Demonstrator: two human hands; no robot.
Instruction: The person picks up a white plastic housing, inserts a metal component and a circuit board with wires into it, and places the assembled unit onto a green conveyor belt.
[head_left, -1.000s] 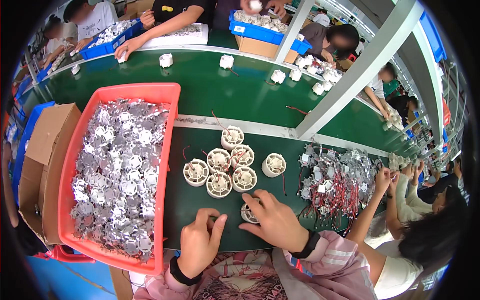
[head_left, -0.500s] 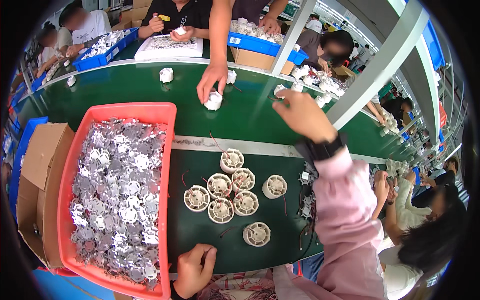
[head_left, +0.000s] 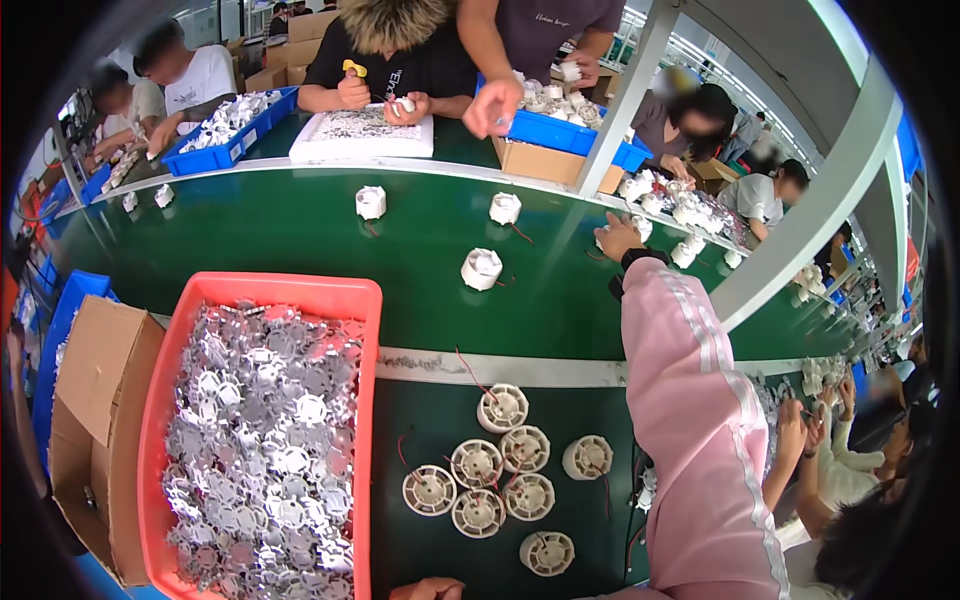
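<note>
A long green belt (head_left: 420, 310) crosses in front of me, with a red tub (head_left: 368, 430) at the worker's left. The right hand (head_left: 620, 237) is over the belt, fingers bent and narrow; I can't tell whether they grip anything. The left hand (head_left: 428, 589) is cut off below, its spread unclear. Right beside the right hand, on the belt, is a white cup (head_left: 642, 228), partly hidden. Spoked cups (head_left: 529, 497) nearer the worker face up, axes roughly upright.
</note>
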